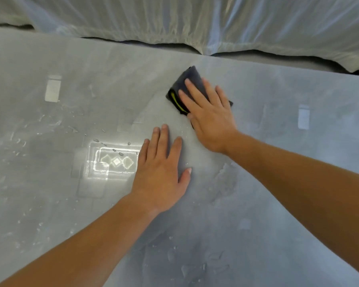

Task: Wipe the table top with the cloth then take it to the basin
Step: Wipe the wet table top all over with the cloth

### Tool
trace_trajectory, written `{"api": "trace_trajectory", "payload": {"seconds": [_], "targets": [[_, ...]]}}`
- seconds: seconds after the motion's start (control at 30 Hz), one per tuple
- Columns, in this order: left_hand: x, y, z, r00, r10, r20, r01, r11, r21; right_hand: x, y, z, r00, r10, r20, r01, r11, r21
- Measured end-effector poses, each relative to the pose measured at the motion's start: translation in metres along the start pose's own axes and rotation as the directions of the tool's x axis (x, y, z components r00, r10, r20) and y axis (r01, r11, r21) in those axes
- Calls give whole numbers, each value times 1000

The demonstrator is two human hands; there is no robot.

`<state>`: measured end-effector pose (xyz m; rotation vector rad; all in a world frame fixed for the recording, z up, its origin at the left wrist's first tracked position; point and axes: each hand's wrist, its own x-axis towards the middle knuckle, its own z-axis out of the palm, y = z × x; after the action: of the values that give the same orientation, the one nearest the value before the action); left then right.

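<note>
— Droplets (pixel 174 251) bead the near edge of the grey worktop (pixel 278 204); left hand (pixel 160 172) flat, empty.
— And the right hand (pixel 209 114) presses flat on the folded dark yellow-striped cloth (pixel 192 77) toward the far edge. Mid-wipe, I'd say; sweep nearer next.

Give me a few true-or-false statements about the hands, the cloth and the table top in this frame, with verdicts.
1. The right hand presses flat on the dark cloth. True.
2. The left hand holds a second cloth. False: it lies flat on the bare table top and holds nothing.
3. Water droplets lie on the table near the camera. True.
4. The cloth is plain white. False: it is dark with a yellow-green stripe.
5. A plastic sheet hangs beyond the table's far edge. True.
</note>
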<state>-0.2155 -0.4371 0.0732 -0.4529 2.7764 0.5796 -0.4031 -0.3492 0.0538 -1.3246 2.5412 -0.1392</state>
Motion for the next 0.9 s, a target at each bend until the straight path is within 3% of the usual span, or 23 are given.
{"api": "trace_trajectory", "payload": {"seconds": [0.07,0.17,0.23,0.27,0.37,0.43,0.47,0.53,0.6,0.63,0.7,0.77,0.83,0.9], "targets": [[0,-2,2,1000,11,0,-11,1000,-3,5,18,-7,998,-54,24,54,999,-7],[0,-6,3,999,44,22,-44,999,-21,35,35,-17,958,275,-78,-268,960,86],[0,-11,1,998,65,27,-63,997,-54,35,19,-15,916,387,-106,-368,916,159],[-2,-13,-1,997,75,27,-73,995,-64,23,8,-10,928,358,-100,-343,929,140],[-17,-13,-6,998,68,17,-68,998,-14,-49,-8,3,995,94,-17,-93,994,50],[-32,-12,-6,999,49,3,-49,998,32,-85,5,3,997,-50,62,49,999,9],[-40,-11,-5,999,53,3,-53,997,52,-90,18,1,996,-53,74,54,999,-3],[-53,-8,-1,998,57,11,-57,996,68,-81,36,-1,988,152,27,-153,988,32],[-64,-7,3,1000,30,6,-30,998,53,-67,27,2,897,439,-52,-429,892,140],[-69,-6,5,1000,17,-3,-17,999,44,-67,11,6,860,505,-76,-489,856,166],[-79,-4,9,1000,22,-1,-22,999,35,-93,-28,25,901,421,-104,-407,904,135],[-88,-5,14,999,32,24,-33,999,39,-141,-59,41,984,170,-54,-167,984,62],[-94,-8,18,997,28,66,-32,998,56,-172,-57,42,1000,18,18,-19,999,29],[-97,-11,23,995,40,87,-48,995,89,-166,-36,35,995,96,7,-96,995,40]]}}
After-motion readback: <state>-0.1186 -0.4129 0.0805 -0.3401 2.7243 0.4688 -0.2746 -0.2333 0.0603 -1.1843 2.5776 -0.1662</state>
